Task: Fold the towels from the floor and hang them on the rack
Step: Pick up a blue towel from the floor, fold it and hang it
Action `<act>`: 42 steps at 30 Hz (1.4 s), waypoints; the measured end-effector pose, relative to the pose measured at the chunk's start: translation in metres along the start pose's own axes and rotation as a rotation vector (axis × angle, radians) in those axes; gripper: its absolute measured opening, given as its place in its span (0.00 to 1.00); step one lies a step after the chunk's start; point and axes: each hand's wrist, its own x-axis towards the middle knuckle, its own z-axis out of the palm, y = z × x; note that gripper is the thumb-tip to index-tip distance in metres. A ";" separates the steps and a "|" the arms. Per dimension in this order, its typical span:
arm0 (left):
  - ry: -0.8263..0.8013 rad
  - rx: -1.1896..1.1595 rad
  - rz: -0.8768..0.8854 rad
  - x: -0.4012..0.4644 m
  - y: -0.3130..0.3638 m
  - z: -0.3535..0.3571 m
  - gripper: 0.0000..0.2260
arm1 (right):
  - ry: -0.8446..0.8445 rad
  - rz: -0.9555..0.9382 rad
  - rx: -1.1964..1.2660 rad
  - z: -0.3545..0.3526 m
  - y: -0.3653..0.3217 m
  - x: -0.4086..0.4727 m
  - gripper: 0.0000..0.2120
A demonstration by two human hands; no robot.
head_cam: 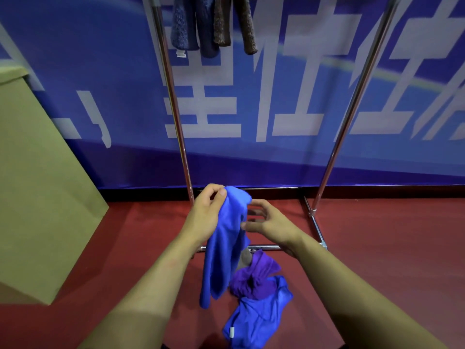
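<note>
My left hand [206, 212] pinches the top of a blue towel [224, 245], which hangs down in a long fold in front of me. My right hand [266, 220] is spread beside the towel's upper right edge, fingers loosely bent, and whether they touch the cloth is unclear. On the red floor below lie a crumpled purple towel [254, 278] and another blue towel [259, 318]. The metal rack [176, 109] stands ahead with two slanting chrome posts. Dark blue and brown towels [214, 23] hang from its top.
A tan cardboard box [37, 177] stands on the left. A blue banner wall [251, 96] runs behind the rack. The rack's base bars [317, 227] lie on the floor to the right of my hands.
</note>
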 end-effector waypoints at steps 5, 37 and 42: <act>-0.056 -0.058 0.095 -0.004 0.018 -0.005 0.05 | -0.233 -0.064 -0.039 -0.007 -0.009 -0.013 0.25; -0.035 -0.635 -0.873 -0.035 -0.046 -0.011 0.22 | -0.195 -0.283 0.737 0.009 -0.064 -0.029 0.21; -0.038 -0.945 -0.791 -0.032 -0.027 -0.016 0.30 | -0.151 -0.247 0.682 -0.002 -0.061 -0.029 0.24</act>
